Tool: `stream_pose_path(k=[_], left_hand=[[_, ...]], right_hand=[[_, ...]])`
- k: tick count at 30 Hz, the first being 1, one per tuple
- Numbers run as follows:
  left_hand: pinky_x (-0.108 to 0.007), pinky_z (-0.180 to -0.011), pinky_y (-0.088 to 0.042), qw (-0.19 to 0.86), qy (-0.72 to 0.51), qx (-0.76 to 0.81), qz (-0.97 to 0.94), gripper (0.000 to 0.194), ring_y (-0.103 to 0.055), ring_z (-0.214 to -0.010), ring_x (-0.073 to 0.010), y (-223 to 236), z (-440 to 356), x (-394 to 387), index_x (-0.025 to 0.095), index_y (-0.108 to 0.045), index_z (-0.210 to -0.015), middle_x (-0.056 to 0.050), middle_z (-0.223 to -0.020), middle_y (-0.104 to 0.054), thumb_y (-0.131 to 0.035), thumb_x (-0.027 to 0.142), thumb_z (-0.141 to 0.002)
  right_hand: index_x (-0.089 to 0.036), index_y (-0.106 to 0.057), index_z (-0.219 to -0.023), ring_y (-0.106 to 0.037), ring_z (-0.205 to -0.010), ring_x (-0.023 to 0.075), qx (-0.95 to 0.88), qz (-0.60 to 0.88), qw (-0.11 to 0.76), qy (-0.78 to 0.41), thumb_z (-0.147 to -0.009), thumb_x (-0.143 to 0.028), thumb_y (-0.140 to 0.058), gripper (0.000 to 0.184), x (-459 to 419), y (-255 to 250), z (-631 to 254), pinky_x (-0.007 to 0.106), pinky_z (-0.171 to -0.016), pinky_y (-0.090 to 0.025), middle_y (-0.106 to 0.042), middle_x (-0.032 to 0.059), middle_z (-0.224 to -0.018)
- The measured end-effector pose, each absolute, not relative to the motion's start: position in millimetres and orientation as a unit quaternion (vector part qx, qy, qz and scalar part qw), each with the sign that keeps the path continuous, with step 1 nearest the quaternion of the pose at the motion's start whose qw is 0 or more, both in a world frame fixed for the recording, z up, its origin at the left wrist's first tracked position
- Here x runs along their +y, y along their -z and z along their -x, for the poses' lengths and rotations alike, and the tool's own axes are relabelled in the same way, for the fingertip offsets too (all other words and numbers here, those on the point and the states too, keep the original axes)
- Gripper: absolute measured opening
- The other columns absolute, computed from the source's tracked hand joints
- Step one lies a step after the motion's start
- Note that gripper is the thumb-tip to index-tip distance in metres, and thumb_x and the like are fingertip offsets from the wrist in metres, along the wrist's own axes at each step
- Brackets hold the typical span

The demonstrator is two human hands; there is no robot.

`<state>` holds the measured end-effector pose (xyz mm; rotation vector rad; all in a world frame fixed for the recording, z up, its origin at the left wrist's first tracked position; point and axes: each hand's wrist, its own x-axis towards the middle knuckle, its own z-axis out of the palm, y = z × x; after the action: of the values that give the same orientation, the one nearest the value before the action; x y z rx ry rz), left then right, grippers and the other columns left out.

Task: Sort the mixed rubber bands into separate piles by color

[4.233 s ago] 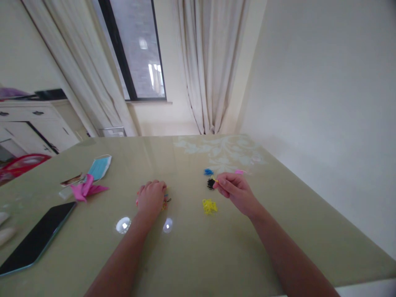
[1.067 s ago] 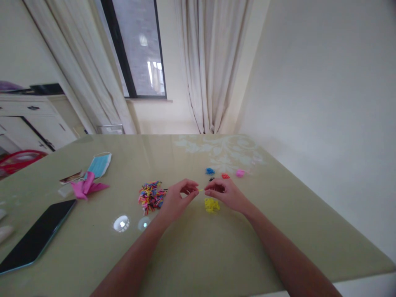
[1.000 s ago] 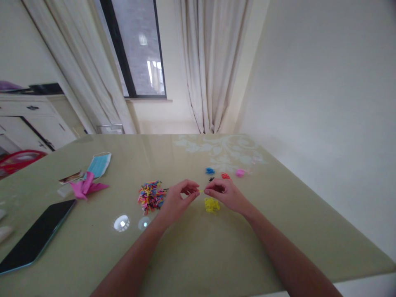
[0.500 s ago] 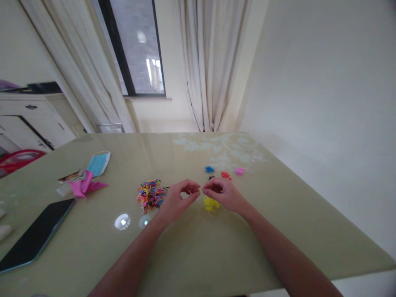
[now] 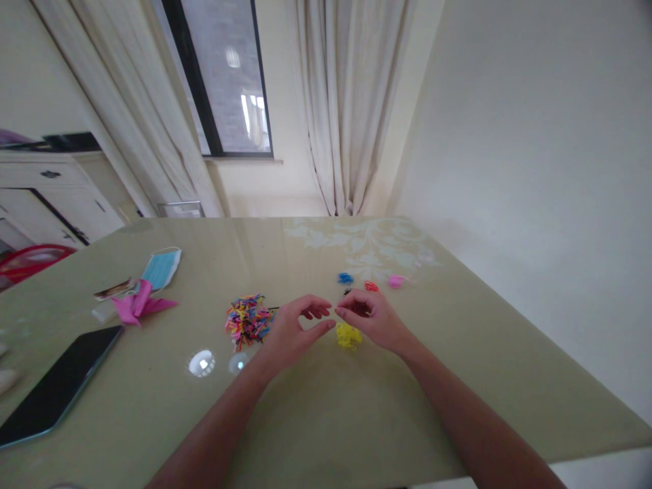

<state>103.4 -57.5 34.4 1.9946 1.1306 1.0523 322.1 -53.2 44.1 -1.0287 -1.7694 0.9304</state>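
My left hand (image 5: 299,329) is just right of a mixed pile of small colourful rubber bands (image 5: 248,319), its thumb parted from its fingers and nothing visible between them. My right hand (image 5: 374,318) hovers above a little yellow heap of rubber bands (image 5: 348,335), thumb and forefinger pinched together. Whatever that pinch holds is too small to make out. Beyond the hands lie small heaps in blue (image 5: 345,278), red (image 5: 371,286) and pink (image 5: 396,281). A black heap (image 5: 348,291) is partly hidden behind my right hand.
On the left of the glossy table (image 5: 326,421) are a dark tablet-like slab (image 5: 58,384), a folded pink piece (image 5: 141,305) and a blue face mask (image 5: 161,269). A wall (image 5: 550,204) runs along the table's right side.
My left thumb and fingers have spread apart from a near pinch. My right hand stays pinched in almost the same spot, a touch farther from the left fingertips.
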Motion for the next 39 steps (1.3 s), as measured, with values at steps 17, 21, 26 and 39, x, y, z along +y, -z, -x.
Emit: stream_pose_path(k=[17, 21, 26, 39], left_hand=[[-0.04, -0.092, -0.049, 0.006, -0.041, 0.669, -0.742, 0.023, -0.07, -0.107, -0.0296, -26.7, -55.7, -37.6, 0.018, -0.075, -0.098, -0.014, -0.107, -0.075, -0.051, 0.02, -0.098], [-0.042, -0.092, -0.05, 0.001, -0.035, 0.678, -0.734, 0.025, -0.07, -0.107, -0.0311, -29.3, -57.6, -37.8, 0.019, -0.075, -0.1, -0.013, -0.108, -0.076, -0.05, 0.024, -0.099], [-0.041, -0.091, -0.05, -0.004, -0.038, 0.686, -0.727, 0.031, -0.072, -0.106, -0.0307, -35.7, -60.9, -39.8, 0.02, -0.075, -0.103, -0.011, -0.108, -0.078, -0.045, 0.026, -0.1], [-0.04, -0.085, -0.049, 0.011, -0.091, 0.714, -0.694, 0.025, -0.073, -0.099, -0.0321, -37.5, -58.8, -36.9, 0.022, -0.075, -0.099, -0.012, -0.103, -0.08, -0.051, 0.031, -0.098]], right_hand=[[-0.026, -0.082, -0.082, -0.049, -0.06, 0.0136, -0.611, 0.259, 0.618, -0.423, -0.081, -0.029, -0.089, 0.008, -73.7, -75.5, -341.6, 0.028, -0.05, -0.036, -0.059, 0.0001, -0.067], [-0.026, -0.082, -0.084, -0.051, -0.063, 0.013, -0.623, 0.229, 0.619, -0.42, -0.082, -0.025, -0.088, 0.007, -74.3, -75.2, -341.5, 0.026, -0.053, -0.037, -0.06, -0.0008, -0.069], [-0.023, -0.079, -0.083, -0.049, -0.06, 0.0114, -0.655, 0.275, 0.565, -0.419, -0.083, -0.027, -0.086, 0.008, -69.1, -75.5, -346.4, 0.025, -0.051, -0.035, -0.059, -0.0017, -0.067], [-0.017, -0.082, -0.08, -0.059, -0.065, 0.0143, -0.817, 0.426, 0.189, -0.34, -0.079, -0.018, -0.076, 0.005, -43.1, -37.1, -345.7, 0.025, -0.06, -0.041, -0.067, 0.0013, -0.07]])
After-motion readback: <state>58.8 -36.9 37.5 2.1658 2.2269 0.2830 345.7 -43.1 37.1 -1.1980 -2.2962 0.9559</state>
